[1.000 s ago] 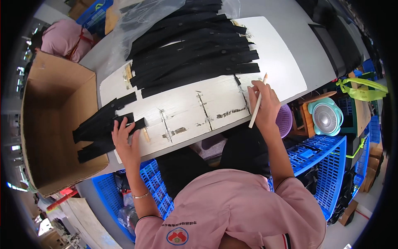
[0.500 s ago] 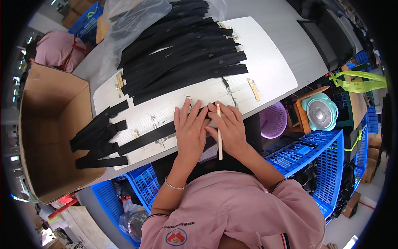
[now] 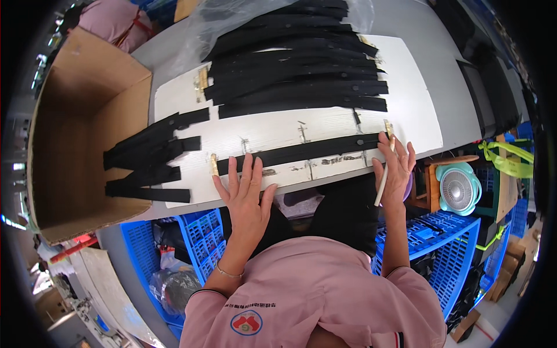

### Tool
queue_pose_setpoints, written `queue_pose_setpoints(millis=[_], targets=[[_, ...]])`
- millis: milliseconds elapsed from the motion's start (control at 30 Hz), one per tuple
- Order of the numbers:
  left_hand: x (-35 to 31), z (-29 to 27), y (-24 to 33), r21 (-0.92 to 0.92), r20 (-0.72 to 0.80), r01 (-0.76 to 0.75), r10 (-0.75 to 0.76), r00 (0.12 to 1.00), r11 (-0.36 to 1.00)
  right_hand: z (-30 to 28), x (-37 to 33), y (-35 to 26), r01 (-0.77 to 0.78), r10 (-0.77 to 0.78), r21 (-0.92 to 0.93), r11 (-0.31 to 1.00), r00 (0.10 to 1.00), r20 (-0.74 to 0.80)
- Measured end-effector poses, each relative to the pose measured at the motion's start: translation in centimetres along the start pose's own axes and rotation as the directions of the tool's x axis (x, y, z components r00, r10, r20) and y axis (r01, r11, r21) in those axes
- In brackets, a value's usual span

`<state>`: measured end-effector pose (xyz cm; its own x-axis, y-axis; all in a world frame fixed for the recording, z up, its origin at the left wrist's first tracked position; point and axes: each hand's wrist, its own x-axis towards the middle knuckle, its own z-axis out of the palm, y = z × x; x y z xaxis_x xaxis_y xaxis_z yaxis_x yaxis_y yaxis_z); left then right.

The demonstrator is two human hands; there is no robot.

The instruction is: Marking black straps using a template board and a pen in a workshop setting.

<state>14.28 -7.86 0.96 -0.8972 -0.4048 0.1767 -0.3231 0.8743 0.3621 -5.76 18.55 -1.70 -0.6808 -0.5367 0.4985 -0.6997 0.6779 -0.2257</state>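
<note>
One long black fabric strip (image 3: 301,151) lies flat along the near part of a white board (image 3: 261,124), between two yellowish tape marks. My left hand (image 3: 246,197) rests with fingers spread at the strip's left end. At the other end, the fingertips of my right hand (image 3: 395,171) touch the strip. That hand also holds a slim white pencil (image 3: 381,190), slanting down across the fingers. Many more black strips (image 3: 296,72) lie in overlapping rows on the board's far part. A looser bunch of strips (image 3: 145,145) lies at the left, reaching over the box edge.
An open cardboard box (image 3: 87,151) stands left of the board. Blue plastic crates (image 3: 458,249) sit below the table on both sides. A small teal fan (image 3: 458,188) is at the right. Clear plastic sheeting (image 3: 200,37) lies behind the strips; another person (image 3: 113,23) is at the far left.
My hands have moved apart from the strip's middle, the left to its left end and the right to its right end. The strip now lies straight between them. The whole view has shifted.
</note>
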Motion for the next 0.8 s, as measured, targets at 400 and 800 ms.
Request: queue_pose_setpoints(millis=[400,800], targets=[[-1.2,0.1,-2.5,-0.042,-0.112,0.062,-0.066,0.992,0.997,-0.7,4.4,-8.1,-0.1,0.091,0.381,0.919,0.995,0.041],[-1.1,0.5,-2.5,-0.068,-0.191,0.058,-0.07,0.979,0.996,6.5,7.7,-18.8,-0.45,0.006,0.764,0.463,0.863,0.505]])
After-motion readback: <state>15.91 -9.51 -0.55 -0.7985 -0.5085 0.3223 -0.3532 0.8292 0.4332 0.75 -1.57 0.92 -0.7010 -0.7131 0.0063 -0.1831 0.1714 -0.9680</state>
